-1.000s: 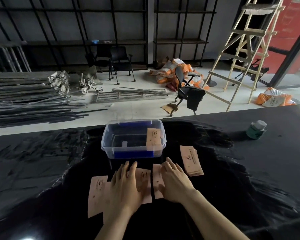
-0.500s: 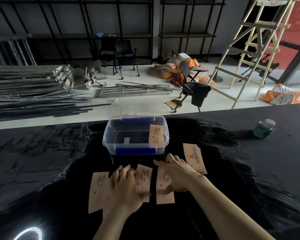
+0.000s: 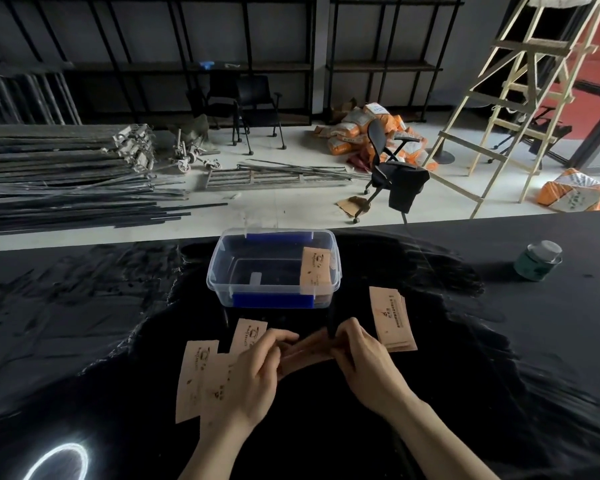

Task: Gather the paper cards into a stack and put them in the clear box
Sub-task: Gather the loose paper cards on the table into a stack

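Both hands, our left (image 3: 257, 367) and right (image 3: 364, 358), pinched card bundle (image 3: 307, 351) between them above table (image 3: 499, 375); box (image 3: 274, 268) beyond, one card (image 3: 314, 270) inside.

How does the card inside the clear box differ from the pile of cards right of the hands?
The card in the box is single and leans tilted against the clear box wall; the pile right of the hands holds several cards lying flat on the black table. Both are tan with dark print.

left hand (image 3: 257, 370): bare, no glove, ring or watch | right hand (image 3: 364, 363): bare | forearms: sleeveless
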### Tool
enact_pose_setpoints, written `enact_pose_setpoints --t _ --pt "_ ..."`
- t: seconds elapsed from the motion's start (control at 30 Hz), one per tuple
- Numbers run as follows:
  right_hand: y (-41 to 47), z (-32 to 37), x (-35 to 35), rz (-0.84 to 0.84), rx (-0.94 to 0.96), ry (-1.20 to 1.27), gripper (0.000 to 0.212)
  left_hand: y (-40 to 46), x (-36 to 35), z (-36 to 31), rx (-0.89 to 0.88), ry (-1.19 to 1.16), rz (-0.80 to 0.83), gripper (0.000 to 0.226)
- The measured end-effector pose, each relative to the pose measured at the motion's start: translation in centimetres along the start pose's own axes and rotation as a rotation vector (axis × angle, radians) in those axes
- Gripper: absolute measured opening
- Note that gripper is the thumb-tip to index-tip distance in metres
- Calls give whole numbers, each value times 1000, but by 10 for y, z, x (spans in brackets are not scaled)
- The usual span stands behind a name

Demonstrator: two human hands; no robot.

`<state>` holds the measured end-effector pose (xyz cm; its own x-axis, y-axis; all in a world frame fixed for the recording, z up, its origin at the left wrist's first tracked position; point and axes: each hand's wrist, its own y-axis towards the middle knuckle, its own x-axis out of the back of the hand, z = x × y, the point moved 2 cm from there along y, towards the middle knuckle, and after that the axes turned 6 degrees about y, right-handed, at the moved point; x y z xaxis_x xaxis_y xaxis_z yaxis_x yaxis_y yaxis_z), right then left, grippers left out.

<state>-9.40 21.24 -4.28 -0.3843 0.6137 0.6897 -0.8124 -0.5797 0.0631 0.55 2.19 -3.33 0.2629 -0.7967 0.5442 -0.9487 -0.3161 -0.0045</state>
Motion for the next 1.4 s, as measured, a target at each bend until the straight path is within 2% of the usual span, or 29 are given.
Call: enact_pose_setpoints --t 0.07,0.1,0.13,0.2,0.23,0.3,0.37,0.43,0.5,0.53,0.57,0.63,0.83,1.0,1.1,1.27,1.4 --pt "-3 0 -8 -42 -17 -9 26 1 -6 3 -5 -4 44 29" --pt "-4 1 -12 -58 -20 -14 33 2 -10 6 -16 42 74 25" --pt "-4 3 -16 -68 -26 -27 46 4 -15 10 -36 90 106 18" --pt "-3 5 -21 -80 -6 -87 71 8 -23 14 -57 188 146 26" --pt "-3 6 -22 -78 31 -132 75 9 -25 14 -52 222 154 29" --pt "-1 9 -24 -45 120 -195 69 12 -26 12 -62 239 167 28" --pt "-2 10 -25 -8 181 -194 51 9 -22 10 -92 233 83 28" --pt "-2 9 -25 -16 196 -201 39 4 -7 11 -46 305 -145 36" --pt "0 8 -26 -28 192 -215 36 1 14 16 77 510 -335 45" --pt "1 8 -26 -27 189 -215 36 0 22 19 173 638 -327 55" --pt "1 8 -27 -25 188 -214 36 -1 28 23 258 749 -253 69" --pt "2 9 -28 -28 181 -212 36 0 30 28 315 836 -100 87" --pt "2 10 -26 -15 171 -217 36 12 34 28 261 733 -75 78" --pt "0 12 -25 -12 160 -207 31 26 38 18 174 618 29 80" --pt "0 13 -24 -13 150 -194 32 29 38 7 116 603 10 67" --pt "2 12 -27 -32 100 -177 51 30 35 -3 68 531 5 51" --pt "9 18 -29 16 118 -178 70 30 31 -4 54 497 25 50"
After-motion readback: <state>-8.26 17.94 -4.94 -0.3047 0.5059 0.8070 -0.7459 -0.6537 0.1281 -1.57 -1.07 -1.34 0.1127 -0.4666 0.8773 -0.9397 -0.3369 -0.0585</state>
